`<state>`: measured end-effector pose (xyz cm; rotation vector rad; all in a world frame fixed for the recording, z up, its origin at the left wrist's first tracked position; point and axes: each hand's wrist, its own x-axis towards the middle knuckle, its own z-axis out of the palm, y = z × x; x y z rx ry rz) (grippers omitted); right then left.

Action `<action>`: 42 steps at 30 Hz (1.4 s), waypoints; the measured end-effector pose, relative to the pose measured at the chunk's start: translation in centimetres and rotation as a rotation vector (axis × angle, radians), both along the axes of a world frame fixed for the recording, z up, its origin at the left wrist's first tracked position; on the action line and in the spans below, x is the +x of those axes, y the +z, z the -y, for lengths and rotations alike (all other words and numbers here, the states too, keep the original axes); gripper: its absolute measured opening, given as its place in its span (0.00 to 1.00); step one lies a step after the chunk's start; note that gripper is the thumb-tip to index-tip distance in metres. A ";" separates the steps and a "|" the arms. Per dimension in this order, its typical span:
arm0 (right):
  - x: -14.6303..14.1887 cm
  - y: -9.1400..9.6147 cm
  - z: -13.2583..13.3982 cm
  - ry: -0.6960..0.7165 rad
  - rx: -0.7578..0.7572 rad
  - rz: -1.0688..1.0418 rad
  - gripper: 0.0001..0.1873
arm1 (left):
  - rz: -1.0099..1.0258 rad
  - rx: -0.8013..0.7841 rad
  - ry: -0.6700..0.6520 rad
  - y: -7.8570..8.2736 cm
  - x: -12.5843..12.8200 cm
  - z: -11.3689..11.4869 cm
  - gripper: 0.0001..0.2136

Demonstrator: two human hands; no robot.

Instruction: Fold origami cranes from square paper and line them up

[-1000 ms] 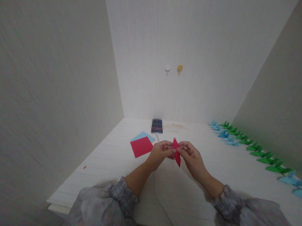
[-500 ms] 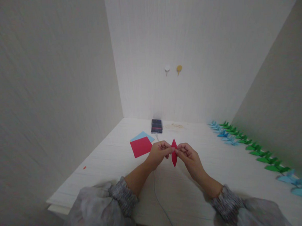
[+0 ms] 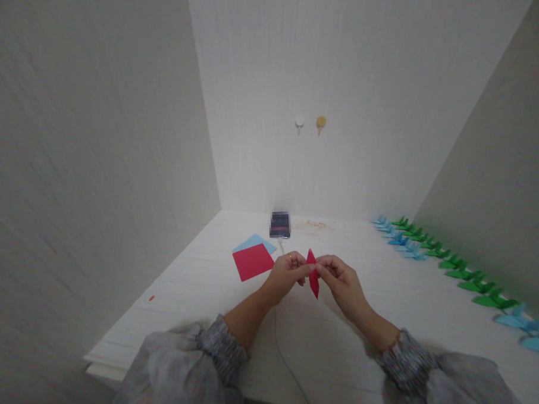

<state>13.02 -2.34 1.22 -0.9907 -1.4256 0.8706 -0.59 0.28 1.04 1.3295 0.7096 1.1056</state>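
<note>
A narrow, pointed piece of folded red paper [image 3: 313,276] stands upright above the white table [image 3: 201,276], held between both hands. My left hand [image 3: 287,276] pinches its left edge with thumb and fingers closed; a ring shows on one finger. My right hand [image 3: 342,280] pinches the right edge, fingers curled. Both arms wear grey patterned sleeves.
A red paper square [image 3: 252,263] lies on a light blue one [image 3: 255,243] left of the hands. A phone [image 3: 280,225] stands at the back with a cable [image 3: 282,350] running toward me. Green and blue folded paper figures [image 3: 451,262] line the right wall. Two hooks [image 3: 309,124] are on the back wall.
The folded red paper looks narrower than a second ago, and both hands have shifted slightly while keeping their pinch on it.
</note>
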 end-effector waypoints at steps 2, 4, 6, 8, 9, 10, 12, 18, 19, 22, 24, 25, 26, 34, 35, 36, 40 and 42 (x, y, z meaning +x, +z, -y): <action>0.0 -0.1 0.0 -0.010 0.018 0.008 0.07 | 0.017 -0.004 -0.021 0.0 0.0 0.0 0.14; 0.0 -0.1 0.1 -0.027 0.030 0.016 0.07 | 0.027 -0.001 -0.041 0.1 0.0 0.1 0.13; 0.0 -0.2 0.1 -0.043 0.026 0.020 0.07 | 0.024 0.012 -0.050 0.0 0.0 0.0 0.13; -0.1 -0.2 0.1 -0.054 0.018 0.005 0.07 | 0.008 0.024 -0.046 -0.1 -0.1 0.0 0.13; -0.2 -0.2 0.1 -0.055 0.016 -0.013 0.07 | -0.003 0.029 -0.043 -0.1 -0.1 -0.1 0.13; -0.2 -0.1 0.1 -0.052 0.015 -0.034 0.08 | -0.015 0.034 -0.042 -0.2 -0.1 -0.1 0.13; -0.3 -0.1 0.0 -0.049 0.012 -0.078 0.09 | -0.042 0.038 -0.047 -0.3 -0.1 -0.2 0.13; -0.3 -0.1 -0.1 -0.041 0.008 -0.130 0.10 | -0.177 0.058 -0.069 -0.2 -0.1 -0.2 0.16; -0.4 -0.1 -0.1 -0.045 0.013 -0.137 0.10 | -0.200 0.069 -0.075 -0.1 -0.2 -0.1 0.16; -0.4 -0.1 -0.2 -0.062 0.022 -0.143 0.10 | -0.221 0.079 -0.088 0.0 -0.3 0.0 0.16; -0.5 -0.1 -0.2 -0.068 0.020 -0.144 0.10 | -0.219 0.069 -0.076 0.0 -0.2 0.1 0.16; -0.5 -0.1 -0.2 -0.069 0.020 -0.144 0.10 | -0.214 0.062 -0.066 0.0 -0.2 0.1 0.16; -0.6 -0.1 -0.2 -0.069 0.019 -0.146 0.10 | -0.206 0.058 -0.056 0.0 -0.2 0.1 0.16; -0.7 -0.2 -0.2 -0.003 0.012 -0.209 0.11 | -0.090 0.025 -0.029 0.2 -0.1 0.5 0.16; -0.7 -0.2 -0.2 0.002 0.012 -0.217 0.12 | -0.084 0.021 -0.029 0.2 -0.1 0.4 0.16; -0.7 -0.2 -0.1 0.007 0.012 -0.225 0.12 | -0.082 0.021 -0.024 0.3 -0.1 0.4 0.16; -0.8 0.0 0.1 0.033 -0.013 -0.237 0.13 | -0.051 0.048 0.066 0.3 -0.1 0.0 0.13; -0.9 0.0 0.2 0.061 -0.026 -0.230 0.13 | -0.030 0.051 0.097 0.3 -0.2 -0.2 0.12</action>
